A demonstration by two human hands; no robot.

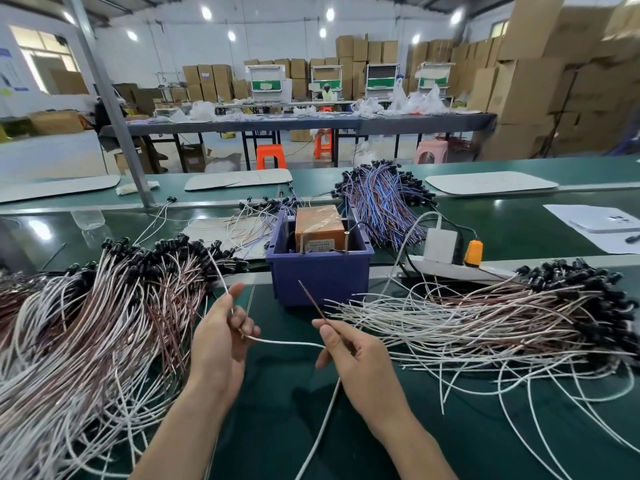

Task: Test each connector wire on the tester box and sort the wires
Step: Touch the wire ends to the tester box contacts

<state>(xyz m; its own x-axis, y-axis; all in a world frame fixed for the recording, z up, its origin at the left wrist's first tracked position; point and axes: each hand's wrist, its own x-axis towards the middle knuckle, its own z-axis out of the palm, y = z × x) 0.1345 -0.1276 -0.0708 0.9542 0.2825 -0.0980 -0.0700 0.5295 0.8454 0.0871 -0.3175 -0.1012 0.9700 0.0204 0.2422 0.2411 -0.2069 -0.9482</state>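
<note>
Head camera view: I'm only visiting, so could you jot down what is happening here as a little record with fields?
Place: green workbench
Left hand: pinches a white wire
Right hand: pinches a brown wire, tip pointing up towards the box
Tester box: orange, inside a blue bin, ahead of both hands, untouched
Left pile: white and brown wires with black connectors
Right pile: same kind, spread out
Behind bin: blue and brown bundle
</note>
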